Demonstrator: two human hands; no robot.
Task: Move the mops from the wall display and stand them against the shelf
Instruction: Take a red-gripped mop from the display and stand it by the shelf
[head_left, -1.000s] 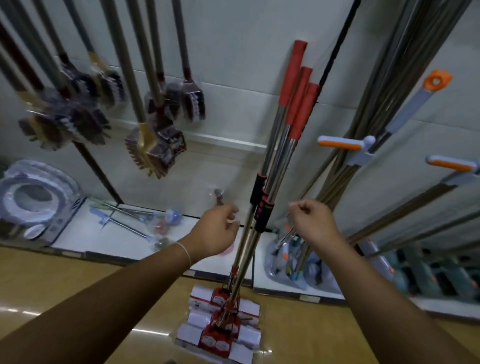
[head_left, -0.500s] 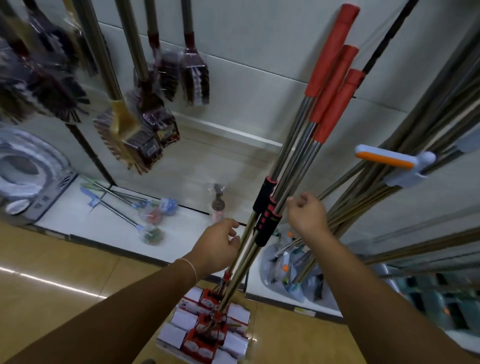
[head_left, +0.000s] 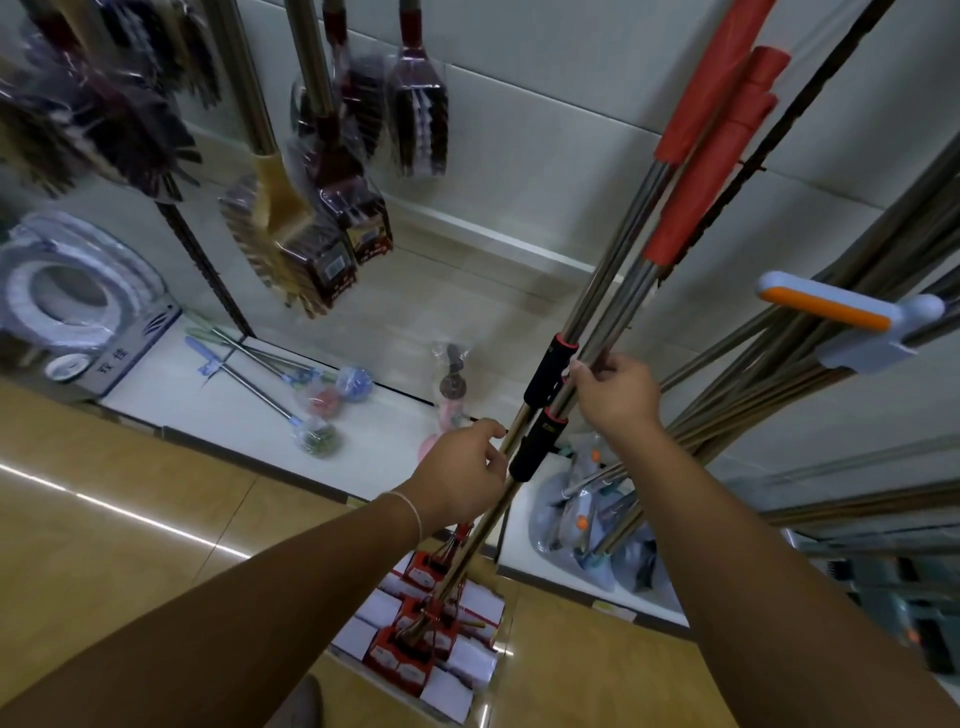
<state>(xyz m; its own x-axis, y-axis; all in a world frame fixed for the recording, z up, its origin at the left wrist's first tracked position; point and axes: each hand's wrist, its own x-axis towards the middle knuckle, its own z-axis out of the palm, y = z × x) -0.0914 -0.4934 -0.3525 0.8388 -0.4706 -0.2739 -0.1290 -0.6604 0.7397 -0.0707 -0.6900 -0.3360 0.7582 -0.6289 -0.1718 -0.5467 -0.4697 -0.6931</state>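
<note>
Three mops with steel poles (head_left: 618, 291), red top grips (head_left: 706, 119) and black collars (head_left: 548, 371) lean against the white wall panel in the middle. Their white-and-red packaged heads (head_left: 431, 644) rest on the tan floor. My right hand (head_left: 613, 392) is closed around the steel poles just above the lower black collar. My left hand (head_left: 462, 467) sits just left of the poles, with its fingertips curled and touching the lowest pole beside the collar; whether it grips is hard to tell.
Brooms and brushes (head_left: 291, 244) hang on the wall at left. The low white shelf base (head_left: 218, 410) carries toilet brushes (head_left: 311, 400) and a boxed toilet seat (head_left: 67, 296). More mop poles with an orange-and-white handle (head_left: 841, 312) lean at right above bagged mop heads (head_left: 587, 525).
My view has closed in on the mops. My right hand moved left onto the poles and closed on them. My left hand drew nearer to the poles.
</note>
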